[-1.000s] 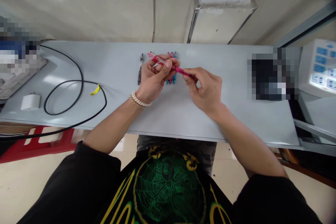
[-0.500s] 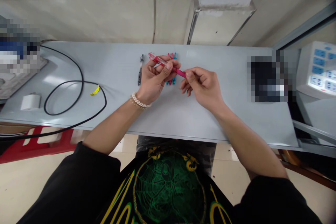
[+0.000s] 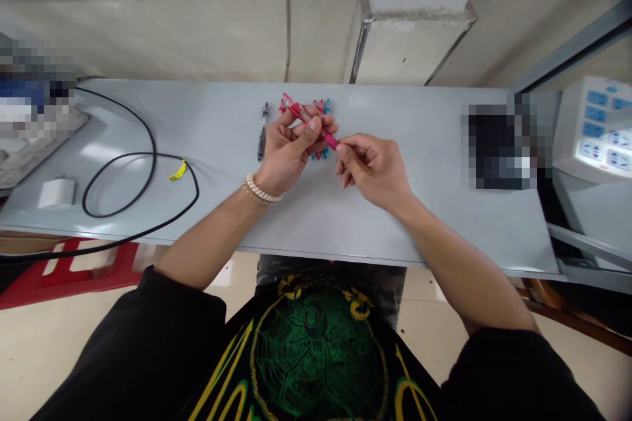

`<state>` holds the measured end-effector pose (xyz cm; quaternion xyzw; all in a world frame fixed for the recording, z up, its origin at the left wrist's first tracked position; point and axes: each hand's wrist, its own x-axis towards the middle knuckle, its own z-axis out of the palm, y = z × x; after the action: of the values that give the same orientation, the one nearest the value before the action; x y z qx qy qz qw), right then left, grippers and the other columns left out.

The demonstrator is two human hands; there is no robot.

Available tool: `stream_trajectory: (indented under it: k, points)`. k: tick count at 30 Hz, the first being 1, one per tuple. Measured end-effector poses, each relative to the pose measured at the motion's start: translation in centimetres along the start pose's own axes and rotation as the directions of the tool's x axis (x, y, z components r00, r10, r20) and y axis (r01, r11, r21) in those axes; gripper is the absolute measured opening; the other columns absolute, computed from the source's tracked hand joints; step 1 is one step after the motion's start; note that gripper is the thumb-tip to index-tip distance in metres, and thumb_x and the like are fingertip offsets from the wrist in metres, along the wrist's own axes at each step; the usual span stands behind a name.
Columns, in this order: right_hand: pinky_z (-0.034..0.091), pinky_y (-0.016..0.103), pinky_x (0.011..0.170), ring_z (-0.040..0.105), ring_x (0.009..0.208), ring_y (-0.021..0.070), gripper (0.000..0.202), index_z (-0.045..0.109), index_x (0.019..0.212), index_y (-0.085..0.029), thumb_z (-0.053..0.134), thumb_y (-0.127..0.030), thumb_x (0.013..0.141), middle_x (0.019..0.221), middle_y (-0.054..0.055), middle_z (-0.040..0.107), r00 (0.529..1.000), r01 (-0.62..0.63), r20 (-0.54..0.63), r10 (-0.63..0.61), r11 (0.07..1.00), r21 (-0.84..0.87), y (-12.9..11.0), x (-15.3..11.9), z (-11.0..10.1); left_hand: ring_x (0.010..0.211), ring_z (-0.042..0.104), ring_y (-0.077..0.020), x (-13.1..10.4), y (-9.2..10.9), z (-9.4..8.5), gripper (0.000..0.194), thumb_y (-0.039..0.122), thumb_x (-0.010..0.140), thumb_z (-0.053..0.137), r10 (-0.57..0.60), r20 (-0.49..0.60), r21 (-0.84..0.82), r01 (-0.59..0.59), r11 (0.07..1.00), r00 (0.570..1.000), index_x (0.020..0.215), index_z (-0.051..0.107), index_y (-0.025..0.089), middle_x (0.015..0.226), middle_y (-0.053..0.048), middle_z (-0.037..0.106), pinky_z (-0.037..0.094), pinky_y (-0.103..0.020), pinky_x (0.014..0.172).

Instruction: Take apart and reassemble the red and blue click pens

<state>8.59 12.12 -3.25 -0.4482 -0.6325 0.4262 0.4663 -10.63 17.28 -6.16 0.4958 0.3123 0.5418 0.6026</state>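
pink pen: the pink pen [image 3: 332,140] is slanting above the table [image 3: 296,230], its clear end pointing away from the person and to the left, its solid pink end pointing toward the right hand.
left hand: the left hand [image 3: 291,148] is gripping the middle of the pink pen, thumb pressing on top, the other fingers curling beneath it.
right hand: the right hand [image 3: 372,168] is pinching the solid end of the pink pen between thumb and forefinger, the remaining fingers curling loosely inward.
bracelet: a pale beaded bracelet [image 3: 261,191] is circling the left wrist, nearer the person than the pink pen.
row of pens: a row of pens [image 3: 327,107] with red and blue ends is lying beneath the pink pen, the left hand partly hiding it.
gray pen: a gray pen [image 3: 261,143] is lying left of the pink pen.
cable: a black cable [image 3: 155,138] with a yellow tag [image 3: 178,171] is looping well to the left of the pink pen.
charger: a white charger [image 3: 56,193] is resting farther left of the pink pen than the loop.
dark item: a dark item [image 3: 494,145], blurred into blocks, is lying well to the right of the pink pen.
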Motion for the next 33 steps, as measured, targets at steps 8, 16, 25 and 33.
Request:
stream_trajectory:
  k: [8, 16, 25, 33]
  points:
    - [0.051, 0.029, 0.053, 0.062, 0.053, 0.013, 0.046, 0.069, 0.096, -0.021, 0.07, -0.067, 0.101, 0.07, -0.001, 0.07, 0.997, -0.019, 0.068, 0.018, 1.0, 0.009, 0.2, 0.0, 0.0, 0.1, 0.08, -0.02, -0.4, 2.4, 1.8, 0.011, 0.035, 0.106, 0.073, -0.075, 0.01, -0.101, 0.076, 0.992, 0.997, 0.107, 0.066, 0.026, 0.102, -0.001, 0.077, 0.066, -0.035, 0.09]
    - [0.058, 0.037, 0.081, 0.071, 0.095, 0.0241, 0.02, 0.069, 0.108, -0.023, 0.064, -0.043, 0.108, 0.101, 0.008, 0.078, 0.908, 0.392, 0.074, -0.412, 0.774, -0.498, 2.6, -0.1, 0.6, 0.044, 0.032, -0.013, -0.2, 4.8, 1.6, 0.072, 0.077, 0.11, 0.031, -0.297, -0.11, -0.236, 0.265, 0.935, 0.949, 0.061, 0.037, 0.024, 0.052, 0.003, 0.024, 0.042, -0.03, 0.049]
    - [0.058, 0.041, 0.079, 0.068, 0.088, 0.0242, 0.018, 0.066, 0.106, -0.025, 0.057, -0.041, 0.111, 0.093, 0.005, 0.076, 0.877, 0.408, 0.044, -0.479, 0.694, -0.593, 2.5, 0.3, -0.3, 0.041, 0.014, -0.01, -0.4, 6.3, 2.4, 0.067, 0.073, 0.11, 0.03, -0.433, -0.173, -0.404, 0.337, 0.85, 0.885, 0.064, 0.03, 0.024, 0.051, 0.007, 0.011, 0.022, -0.027, 0.042]
    - [0.058, 0.046, 0.082, 0.072, 0.097, 0.0302, 0.016, 0.065, 0.11, -0.024, 0.055, -0.037, 0.109, 0.098, 0.009, 0.078, 0.927, 0.334, 0.105, -0.359, 0.667, -0.666, 3.6, 0.6, -0.5, 0.041, 0.013, -0.0086, 0.9, 7.3, 0.5, 0.065, 0.073, 0.111, 0.027, -0.392, -0.16, -0.48, 0.275, 0.833, 0.906, 0.074, 0.046, 0.024, 0.054, 0.009, 0.015, 0.017, -0.025, 0.041]
